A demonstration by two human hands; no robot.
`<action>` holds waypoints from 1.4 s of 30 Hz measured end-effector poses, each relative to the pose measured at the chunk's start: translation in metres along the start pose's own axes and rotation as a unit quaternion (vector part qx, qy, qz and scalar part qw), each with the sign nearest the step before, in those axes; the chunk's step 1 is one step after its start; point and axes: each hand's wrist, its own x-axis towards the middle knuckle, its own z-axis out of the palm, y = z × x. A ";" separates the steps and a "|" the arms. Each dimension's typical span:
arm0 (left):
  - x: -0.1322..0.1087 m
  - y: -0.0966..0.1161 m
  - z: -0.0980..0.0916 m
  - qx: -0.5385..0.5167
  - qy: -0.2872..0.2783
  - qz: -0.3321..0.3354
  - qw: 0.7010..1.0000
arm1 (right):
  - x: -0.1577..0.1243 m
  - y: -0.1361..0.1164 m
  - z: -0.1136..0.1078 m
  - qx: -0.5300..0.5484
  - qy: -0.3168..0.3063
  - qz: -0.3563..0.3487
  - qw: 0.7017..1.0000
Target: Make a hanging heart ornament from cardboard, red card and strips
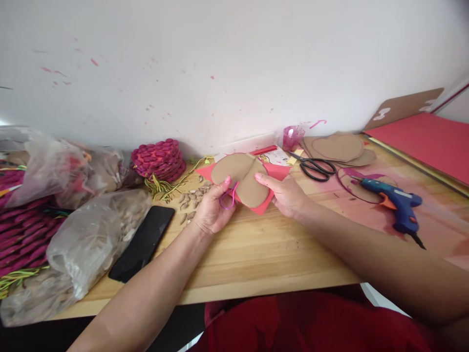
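Between my hands, raised a little above the table, is a heart-shaped cardboard piece (234, 171) lying against a red sheet of paper (280, 171), whose corners stick out around it. My left hand (216, 205) grips the lower left edge, thumb on the cardboard. A purple loop of cord (227, 200) hangs by that thumb. My right hand (287, 193) pinches the right side, its thumb on top and the fingers hidden underneath. Loose brown seed-like pieces (190, 198) lie on the table just left of my left hand.
Black scissors (317, 168), cardboard hearts (339, 146) and a blue glue gun (397, 198) lie to the right. A pink cup (291, 138) stands by the wall. On the left are a black phone (142, 242), plastic bags (88, 234) and a magenta beaded bundle (159, 160).
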 end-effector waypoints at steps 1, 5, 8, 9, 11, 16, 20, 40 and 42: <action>0.000 0.000 0.001 -0.005 0.013 -0.005 1.000 | 0.000 0.001 0.000 -0.006 -0.001 -0.009 1.000; -0.002 0.001 0.006 -0.022 0.081 -0.021 0.996 | -0.001 0.004 0.000 -0.039 -0.005 -0.040 0.998; -0.003 0.001 0.009 -0.027 0.126 -0.031 0.991 | -0.003 0.004 0.001 -0.051 -0.026 -0.059 0.997; -0.003 0.001 0.010 -0.027 0.131 -0.032 0.991 | -0.003 0.005 0.001 -0.055 -0.029 -0.062 0.996; -0.003 0.000 0.009 -0.023 0.129 -0.032 0.991 | -0.004 0.006 0.001 -0.069 -0.024 -0.060 0.996; -0.003 -0.002 0.007 -0.011 0.114 -0.016 0.993 | -0.005 0.009 0.001 -0.062 -0.015 -0.065 0.996; -0.004 -0.002 0.008 -0.013 0.101 -0.017 0.995 | -0.006 0.008 0.004 -0.045 -0.025 -0.046 0.998; -0.005 -0.003 0.015 -0.042 0.130 -0.027 0.990 | -0.003 0.011 0.002 -0.043 -0.023 -0.030 0.998; -0.005 -0.003 0.016 -0.039 0.129 -0.032 0.990 | -0.003 0.012 0.001 -0.043 -0.023 -0.046 0.998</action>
